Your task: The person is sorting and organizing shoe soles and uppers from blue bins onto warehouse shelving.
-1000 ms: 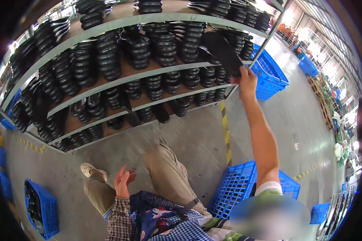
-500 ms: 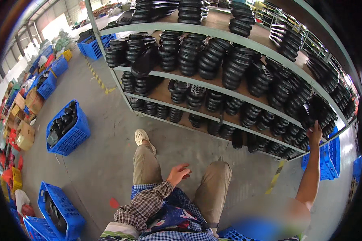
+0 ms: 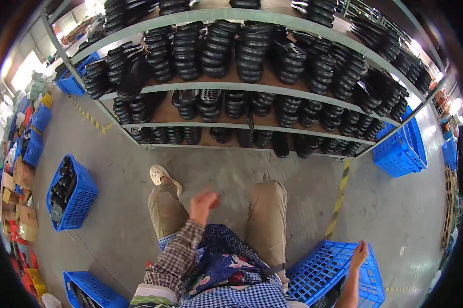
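Note:
I stand facing a long metal shelf rack (image 3: 226, 86) packed with stacks of black rubber parts (image 3: 252, 51). My left hand (image 3: 203, 203) hangs blurred in front of my legs above the apron, fingers loosely apart and holding nothing. My right hand (image 3: 359, 254) is low at my right side, fingers spread over the far rim of a blue plastic crate (image 3: 319, 272) on the floor. I see nothing in that hand. My beige trousers and one pale shoe (image 3: 162, 175) show below.
A blue crate of black parts (image 3: 70, 194) stands on the floor at the left, another blue crate (image 3: 90, 291) at the lower left. A large blue crate (image 3: 402, 149) sits by the rack's right end. Yellow-black tape (image 3: 339, 201) crosses the concrete floor. Cardboard boxes (image 3: 17, 205) line the far left.
My right arm has come down from the shelf rack to the blue crate by my side. The view swung left then centred on the rack. My left hand rose slightly.

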`<state>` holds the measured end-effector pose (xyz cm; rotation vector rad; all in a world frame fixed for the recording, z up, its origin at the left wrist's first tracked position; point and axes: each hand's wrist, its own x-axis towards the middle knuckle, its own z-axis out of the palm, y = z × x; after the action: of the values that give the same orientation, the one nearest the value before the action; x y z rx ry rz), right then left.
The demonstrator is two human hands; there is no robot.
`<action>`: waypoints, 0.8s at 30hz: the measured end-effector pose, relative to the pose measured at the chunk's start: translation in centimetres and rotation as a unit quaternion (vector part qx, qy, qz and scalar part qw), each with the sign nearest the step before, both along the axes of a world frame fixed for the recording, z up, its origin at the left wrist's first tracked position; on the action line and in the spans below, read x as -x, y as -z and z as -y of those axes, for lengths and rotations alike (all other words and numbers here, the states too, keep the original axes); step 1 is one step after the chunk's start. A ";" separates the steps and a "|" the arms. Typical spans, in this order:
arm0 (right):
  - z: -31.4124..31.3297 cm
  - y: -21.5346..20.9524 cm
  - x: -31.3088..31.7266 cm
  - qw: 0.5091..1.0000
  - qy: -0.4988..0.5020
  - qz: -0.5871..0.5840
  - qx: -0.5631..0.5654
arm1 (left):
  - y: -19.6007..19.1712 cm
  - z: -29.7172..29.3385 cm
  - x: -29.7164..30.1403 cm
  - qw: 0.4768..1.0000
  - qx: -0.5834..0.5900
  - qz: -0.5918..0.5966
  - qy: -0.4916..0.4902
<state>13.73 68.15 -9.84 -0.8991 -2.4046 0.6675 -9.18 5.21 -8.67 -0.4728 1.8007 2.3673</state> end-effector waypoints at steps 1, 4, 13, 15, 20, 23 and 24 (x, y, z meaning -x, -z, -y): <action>1.7 -0.9 -0.9 0.988 -0.057 0.079 -0.122 | -1.2 1.4 1.4 0.997 0.026 -0.037 -0.055; 7.1 -1.8 -0.7 0.968 -0.196 0.132 -0.080 | -6.3 8.3 8.2 0.958 -0.059 -0.179 -0.216; 17.6 -7.0 5.0 0.961 -0.258 0.081 -0.057 | -25.1 22.0 22.5 0.946 0.091 -0.116 -0.289; 18.9 -7.2 5.4 0.960 -0.272 0.049 -0.039 | -24.0 23.3 24.1 0.966 0.073 -0.094 -0.229; 18.7 -5.8 2.0 0.954 -0.263 0.062 -0.133 | -21.6 21.6 27.4 0.955 0.058 -0.128 -0.260; 18.4 -5.5 -2.4 0.942 -0.273 0.102 -0.165 | -19.2 22.8 30.1 0.536 0.833 -0.136 -0.004; 18.7 -6.0 -2.1 0.941 -0.270 0.090 -0.184 | -18.7 25.3 30.3 0.568 0.797 -0.204 -0.016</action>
<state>15.87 49.40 -3.82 -0.1428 -2.8347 0.2975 -39.43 -20.07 10.00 0.0355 3.5902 0.0116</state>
